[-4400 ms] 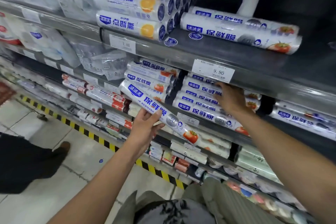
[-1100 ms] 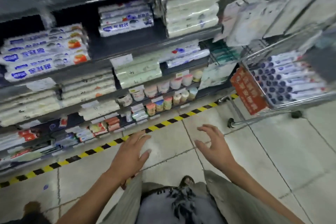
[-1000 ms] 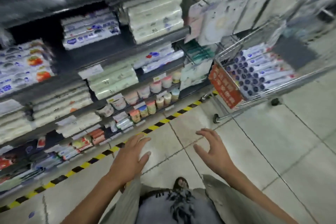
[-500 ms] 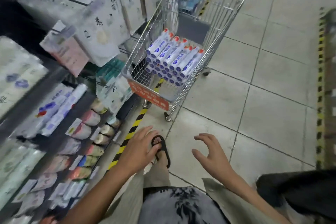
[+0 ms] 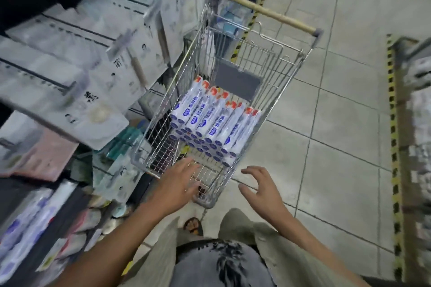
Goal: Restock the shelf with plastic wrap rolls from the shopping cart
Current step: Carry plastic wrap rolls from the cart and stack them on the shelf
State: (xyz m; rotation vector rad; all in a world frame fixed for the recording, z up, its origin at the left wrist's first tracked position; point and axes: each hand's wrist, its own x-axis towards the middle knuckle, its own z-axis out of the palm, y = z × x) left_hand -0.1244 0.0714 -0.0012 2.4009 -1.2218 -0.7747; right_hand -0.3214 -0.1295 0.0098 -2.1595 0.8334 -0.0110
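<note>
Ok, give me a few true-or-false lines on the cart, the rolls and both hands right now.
1. The left hand and the right hand both hold nothing. True.
2. The shopping cart is empty. False: plastic wrap rolls are stacked in it.
3. The cart's handle is at the end nearest the person. False: it is at the far end.
4. The left hand is over the cart's near end. True.
5. The right hand is inside the basket. False: it hovers outside, beside the near right corner.
</note>
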